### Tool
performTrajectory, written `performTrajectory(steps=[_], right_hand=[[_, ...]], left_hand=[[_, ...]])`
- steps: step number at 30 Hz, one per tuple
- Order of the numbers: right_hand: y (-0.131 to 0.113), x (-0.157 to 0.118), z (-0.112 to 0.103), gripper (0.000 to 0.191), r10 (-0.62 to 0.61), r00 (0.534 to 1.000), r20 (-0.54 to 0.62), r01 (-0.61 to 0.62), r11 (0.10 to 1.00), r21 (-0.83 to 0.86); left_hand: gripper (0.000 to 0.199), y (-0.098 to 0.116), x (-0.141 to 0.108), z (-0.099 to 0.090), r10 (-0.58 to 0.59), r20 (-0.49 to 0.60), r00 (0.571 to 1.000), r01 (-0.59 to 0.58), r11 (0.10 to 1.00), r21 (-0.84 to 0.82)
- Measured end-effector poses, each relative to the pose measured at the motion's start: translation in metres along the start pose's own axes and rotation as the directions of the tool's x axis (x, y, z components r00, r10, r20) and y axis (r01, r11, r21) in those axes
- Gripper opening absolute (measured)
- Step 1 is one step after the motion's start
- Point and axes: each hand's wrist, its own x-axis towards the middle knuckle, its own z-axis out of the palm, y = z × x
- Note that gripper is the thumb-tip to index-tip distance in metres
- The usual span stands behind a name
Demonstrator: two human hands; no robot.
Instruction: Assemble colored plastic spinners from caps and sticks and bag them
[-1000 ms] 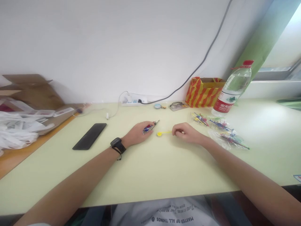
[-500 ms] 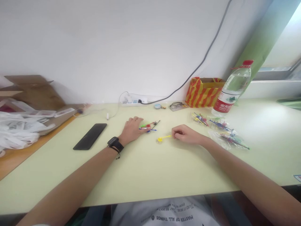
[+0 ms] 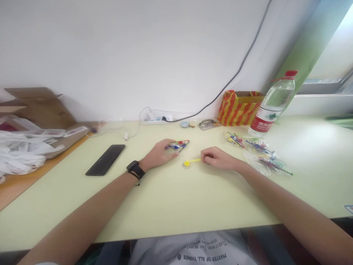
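Observation:
My left hand (image 3: 160, 155), with a black watch at the wrist, rests on the pale table with thumb and fingers apart. Between and just beyond its fingertips lies a small cluster of colored plastic pieces (image 3: 176, 146), red, blue, green and black. My right hand (image 3: 217, 158) is curled, its fingers closed on the thin end of a yellow plastic piece (image 3: 187, 163). The round end of that piece is low over or on the table, with something clear beside it.
A black phone (image 3: 105, 160) lies left. Bagged plastic pieces (image 3: 259, 146) are on the right, before a water bottle (image 3: 271, 105) and a striped bag (image 3: 238, 110). A power strip (image 3: 157, 118) sits by the wall. Plastic bags (image 3: 22, 147) and cardboard fill the far left.
My left hand's fingers have spread around the small cluster, and its pieces have shifted and turned slightly. My right hand has barely moved and keeps the yellow piece.

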Motion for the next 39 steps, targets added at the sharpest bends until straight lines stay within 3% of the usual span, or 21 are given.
performTrajectory(steps=[5,11,16,20,26,30,36,39], right_hand=[[-0.001,0.000,-0.002,0.019,-0.003,1.000,0.030,0.002,1.000,0.026],[0.000,0.001,-0.003,0.019,-0.002,1.000,0.013,0.002,1.000,-0.009],[0.001,0.001,-0.002,0.018,-0.004,1.000,0.013,0.005,1.000,-0.009],[0.001,0.002,-0.002,0.018,-0.009,1.000,0.022,0.009,1.000,-0.005],[0.000,0.001,-0.001,0.018,-0.006,1.000,0.023,0.006,1.000,-0.019],[-0.001,0.001,-0.001,0.018,0.002,1.000,0.024,-0.002,1.000,-0.016],[-0.002,0.001,-0.001,0.018,0.001,1.000,0.001,-0.001,1.000,-0.003],[-0.004,0.002,-0.002,0.017,0.008,1.000,-0.018,-0.007,0.999,0.032]], left_hand=[[0.061,0.011,-0.006,-0.006,0.080,0.137,0.987,-0.076,0.996,-0.035],[0.059,0.019,-0.006,-0.005,0.129,0.178,0.976,-0.103,0.984,-0.148],[0.040,0.013,-0.002,0.005,0.032,0.034,0.999,-0.030,0.999,-0.046],[0.027,0.013,-0.001,0.003,-0.009,-0.088,0.996,0.015,0.997,0.072],[0.028,0.029,-0.009,0.001,0.140,0.143,0.980,-0.142,0.990,0.006],[0.050,0.033,-0.011,0.006,0.205,0.190,0.960,-0.217,0.975,0.044],[0.041,0.036,-0.012,0.003,0.151,0.189,0.970,-0.137,0.987,-0.083],[0.042,0.041,-0.014,0.003,0.195,0.220,0.956,-0.168,0.977,-0.134]])
